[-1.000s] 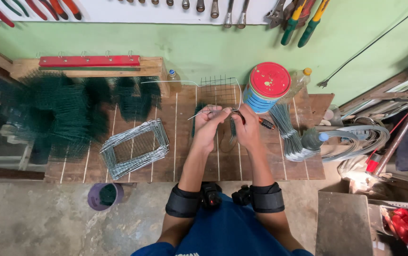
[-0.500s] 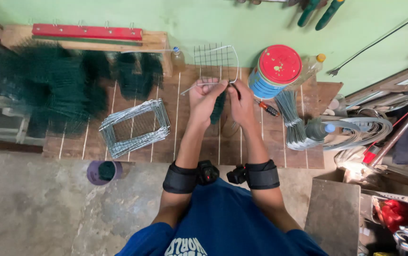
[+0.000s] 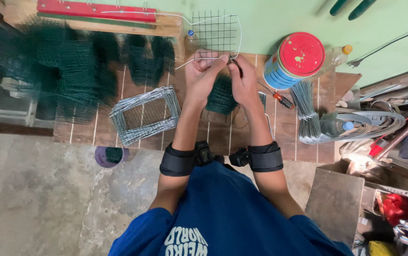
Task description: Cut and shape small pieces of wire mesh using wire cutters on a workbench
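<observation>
Wire-mesh paddle (image 3: 215,31) is pinched at its lower edge by both hands (image 3: 203,71) (image 3: 242,76), left of the red-lidded can (image 3: 295,59); a firm, steady grip seems best.

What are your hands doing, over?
Left hand and right hand both pinching the wire mesh frame. Screwdriver lying beside right wrist. Nothing blocking.

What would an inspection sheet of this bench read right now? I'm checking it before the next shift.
Surface: wooden slat bench, crowded.
Job's things: wire mesh paddle raised over the bench.
Clutter: green mesh pile, stack of wire frames, red-lidded can, screwdriver, wire bundle.
Grippers: left hand and right hand both pinch the paddle's lower edge.
Cables: nothing seen.
Surroundings: green wall, concrete floor.
</observation>
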